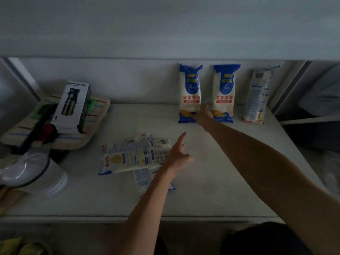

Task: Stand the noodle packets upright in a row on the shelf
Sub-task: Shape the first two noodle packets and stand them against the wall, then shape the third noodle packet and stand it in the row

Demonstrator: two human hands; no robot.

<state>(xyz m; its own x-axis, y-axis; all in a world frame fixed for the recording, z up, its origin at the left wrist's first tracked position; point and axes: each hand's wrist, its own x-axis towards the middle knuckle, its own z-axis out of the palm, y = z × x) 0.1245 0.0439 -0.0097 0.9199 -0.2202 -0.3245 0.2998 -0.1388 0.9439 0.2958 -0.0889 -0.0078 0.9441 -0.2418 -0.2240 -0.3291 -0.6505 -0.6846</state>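
Three noodle packets lean upright against the shelf's back wall: a blue-and-white one, a second like it, and a paler one turned back-side out at the right. My right hand touches the lower right corner of the leftmost standing packet, fingers spread. Two more packets lie flat and overlapping in the middle of the shelf: a top one and one beneath it. My left hand rests at the right end of that pile, index finger stretched out, gripping nothing that I can see.
At the left stands a boxed spray bottle on a striped folded cloth, with dark tools beside it. A white lidded container sits at the front left. A metal upright bounds the shelf on the right.
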